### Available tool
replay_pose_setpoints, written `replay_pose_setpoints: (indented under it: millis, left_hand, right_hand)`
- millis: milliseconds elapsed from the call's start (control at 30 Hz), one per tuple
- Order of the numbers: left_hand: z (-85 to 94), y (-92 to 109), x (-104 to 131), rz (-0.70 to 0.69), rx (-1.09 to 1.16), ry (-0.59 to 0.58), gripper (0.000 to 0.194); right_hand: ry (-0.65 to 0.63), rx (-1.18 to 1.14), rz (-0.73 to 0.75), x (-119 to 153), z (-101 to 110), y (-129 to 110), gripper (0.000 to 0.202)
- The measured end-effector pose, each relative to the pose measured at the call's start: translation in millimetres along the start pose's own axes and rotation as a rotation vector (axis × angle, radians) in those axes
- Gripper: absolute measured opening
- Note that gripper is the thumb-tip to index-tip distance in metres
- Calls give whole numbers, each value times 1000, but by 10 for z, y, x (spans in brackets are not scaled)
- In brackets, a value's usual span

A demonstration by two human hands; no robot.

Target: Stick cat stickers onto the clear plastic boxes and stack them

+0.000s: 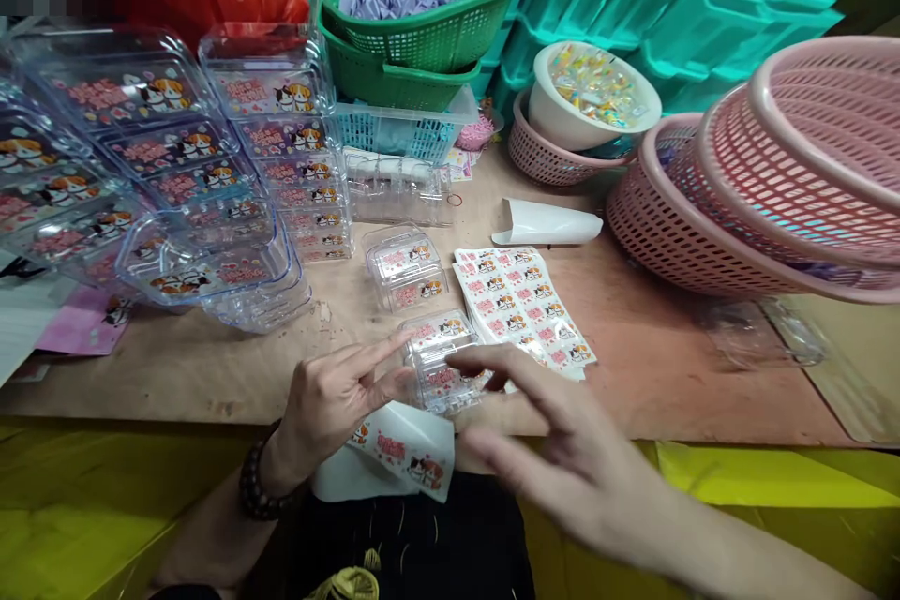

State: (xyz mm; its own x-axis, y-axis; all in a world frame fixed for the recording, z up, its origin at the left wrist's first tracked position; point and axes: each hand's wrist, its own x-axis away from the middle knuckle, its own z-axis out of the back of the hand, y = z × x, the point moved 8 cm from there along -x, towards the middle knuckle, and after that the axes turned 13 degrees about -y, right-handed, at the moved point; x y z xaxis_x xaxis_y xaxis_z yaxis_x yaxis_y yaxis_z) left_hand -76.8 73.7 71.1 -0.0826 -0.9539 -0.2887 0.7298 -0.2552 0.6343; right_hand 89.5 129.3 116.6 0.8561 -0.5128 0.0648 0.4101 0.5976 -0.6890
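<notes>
A small clear plastic box (442, 358) with cat-and-dog stickers lies near the table's front edge. My left hand (330, 408), a dark bead bracelet at its wrist, steadies the box with forefinger and thumb, its other fingers curled. Below that hand a sticker sheet (408, 461) hangs past the table edge; whether the curled fingers pinch it is hidden. Over the box's right side hovers my right hand (562, 436), blurred, fingers apart, nothing visible in it. Behind the box sits another stickered clear box (406, 270). To the right lies a stack of sticker sheets (524, 305).
Stickered clear containers (295, 150) stand stacked at left. Green baskets (428, 28) with purple packets are at the back, beside a white bowl (545, 103) of small packets. Pink baskets (703, 216) fill the right. A curled white sheet (548, 223) lies mid-table.
</notes>
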Motion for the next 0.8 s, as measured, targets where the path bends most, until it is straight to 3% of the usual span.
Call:
replay_pose_setpoints:
  millis: [67, 133, 200, 300, 367, 433, 500, 600, 800]
  left_hand:
    - [165, 109, 96, 24, -14, 156, 34]
    - [269, 115, 170, 78, 44, 219, 33]
    - [239, 22, 189, 159, 203, 102, 43]
    - [-4, -77, 219, 269, 469, -280, 68]
    - [-131, -95, 270, 351, 565, -444, 56]
    - [-213, -103, 303, 436, 624, -507, 33]
    - [-277, -80, 307, 475, 676, -532, 24]
    - [-332, -24, 280, 448, 690, -571, 23]
    - [-405, 32, 255, 411, 620, -696, 30]
  right_hand:
    - [-88, -206, -25, 29, -241, -70, 49]
    - [-154, -339, -111, 30, -436, -11, 28]
    - [-170, -407, -203, 31, -513, 112, 14]
    - [-163, -449, -254, 62, -475, 228, 22]
    - [-206, -481, -263, 108, -467, 236, 31]
    - [-222, -450, -253, 154, -446, 209, 36]
    - [-183, -379, -204, 178, -395, 157, 29]
    - [-132, -324, -143, 196, -350, 116, 17]
    - [-141, -331, -139, 221, -327, 170, 29]
